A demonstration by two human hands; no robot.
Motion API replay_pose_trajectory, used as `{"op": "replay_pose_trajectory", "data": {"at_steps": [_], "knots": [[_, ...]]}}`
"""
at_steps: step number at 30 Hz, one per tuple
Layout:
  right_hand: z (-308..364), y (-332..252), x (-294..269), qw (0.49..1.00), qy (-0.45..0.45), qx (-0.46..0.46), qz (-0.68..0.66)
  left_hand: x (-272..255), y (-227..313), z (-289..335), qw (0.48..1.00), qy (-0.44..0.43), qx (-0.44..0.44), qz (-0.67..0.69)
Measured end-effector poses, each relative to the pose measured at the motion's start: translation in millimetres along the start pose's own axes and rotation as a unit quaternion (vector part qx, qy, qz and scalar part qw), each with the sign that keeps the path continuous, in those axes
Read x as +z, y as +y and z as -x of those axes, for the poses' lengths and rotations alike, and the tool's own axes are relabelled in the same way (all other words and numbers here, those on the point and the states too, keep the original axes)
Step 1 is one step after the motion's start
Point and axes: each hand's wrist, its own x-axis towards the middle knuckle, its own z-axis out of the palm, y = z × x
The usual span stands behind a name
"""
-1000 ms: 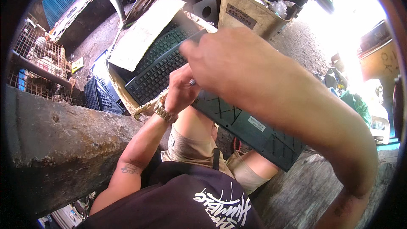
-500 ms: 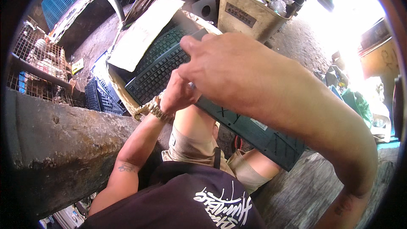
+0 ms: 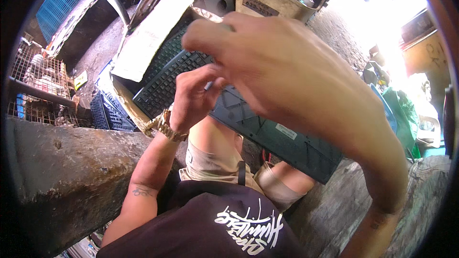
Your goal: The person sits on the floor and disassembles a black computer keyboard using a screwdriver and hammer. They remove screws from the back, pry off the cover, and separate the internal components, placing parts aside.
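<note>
A dark keyboard (image 3: 306, 149) lies underside up across my thighs, with a white label on its back. Over its left end my two hands are close together. My left hand (image 3: 192, 96), with a metal-band watch (image 3: 168, 128) at the wrist, has its thumb and fingers bent into a pinch. Whatever sits between those fingertips is too small or covered to name. Just above and right, my right hand (image 3: 253, 55) is curled palm down, and its back hides most of its fingers and anything in them. Beyond the hands, black keyboards (image 3: 162, 91) lie keys up in a cardboard box (image 3: 128, 102).
A cardboard flap (image 3: 153, 31) stands over the box's left side. More keyboard parts (image 3: 112, 112) lie left of it, beside a wire cage (image 3: 40, 74). A worn ledge (image 3: 71, 172) runs along my left. A beige bin (image 3: 272, 0) of scrap stands ahead.
Both hands have risen slightly off the keyboard's left end, the left fingers now more upright. The whole view has shifted a little. The keyboard stays across my thighs.
</note>
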Motion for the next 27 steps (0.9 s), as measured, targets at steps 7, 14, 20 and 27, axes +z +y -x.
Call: {"op": "replay_pose_trajectory", "data": {"at_steps": [7,14,20,27], "knots": [[52.5,-8.1,-17.7,0.980,-0.090,0.174,-0.039,56.1,12.9,6.8,0.974,-0.160,-0.076,0.139],[75.4,-2.0,-7.6,0.978,-0.067,0.194,-0.039,68.6,3.5,13.3,0.980,-0.165,-0.036,0.104],[70.8,-4.8,-5.9,0.978,-0.079,0.189,-0.028,63.9,0.4,15.1,0.981,-0.167,-0.019,0.097],[73.1,-20.6,-0.9,0.972,-0.096,0.181,0.111,66.4,-12.8,30.8,0.983,-0.180,-0.008,0.043]]}}
